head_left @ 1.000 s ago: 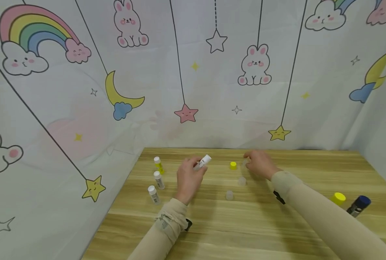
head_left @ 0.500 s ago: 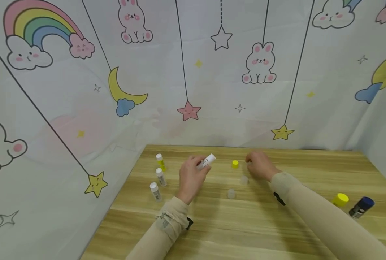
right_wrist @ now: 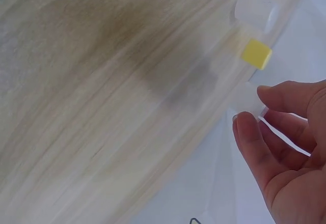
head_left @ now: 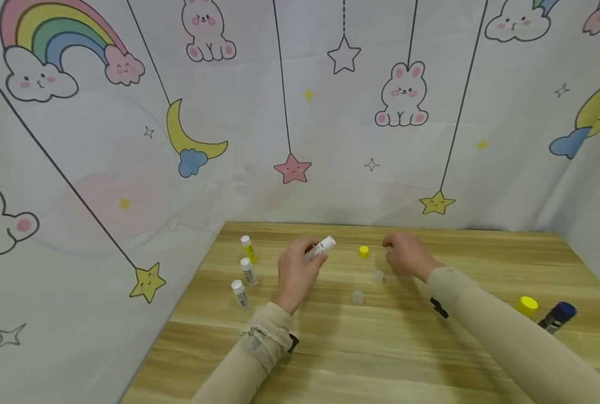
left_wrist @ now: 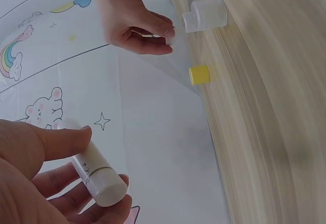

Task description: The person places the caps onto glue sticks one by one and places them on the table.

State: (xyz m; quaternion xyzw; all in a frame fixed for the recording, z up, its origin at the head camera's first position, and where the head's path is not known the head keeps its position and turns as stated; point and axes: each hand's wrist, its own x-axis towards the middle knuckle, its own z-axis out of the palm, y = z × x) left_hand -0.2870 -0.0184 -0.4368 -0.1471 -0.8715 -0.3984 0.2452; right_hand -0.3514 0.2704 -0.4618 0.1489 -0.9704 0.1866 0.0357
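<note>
In the head view my left hand [head_left: 297, 275] holds a white glue stick [head_left: 321, 248] tilted above the table, its white end pointing up and right. The left wrist view shows the thumb and fingers around this glue stick [left_wrist: 97, 175]. My right hand [head_left: 408, 256], near the table's back edge, pinches a small translucent cap [right_wrist: 246, 100] between thumb and fingertips; the head view hides that cap. Between the hands a yellow cap [head_left: 363, 252] lies on the table. Two more translucent caps [head_left: 378, 276] stand nearer the front.
Several small glue sticks stand upright at the left: a yellow one [head_left: 248, 249] and two white ones [head_left: 240, 294]. Beside the right forearm stand a yellow-topped item [head_left: 527, 306] and a dark blue-topped stick [head_left: 557, 318]. A printed cloth [head_left: 330, 123] rises behind the wooden table [head_left: 380, 353].
Both hands stay in nearly the same place. The translucent cap seen at my right fingertips a second ago is now out of sight in the head view. The head view has shifted slightly.
</note>
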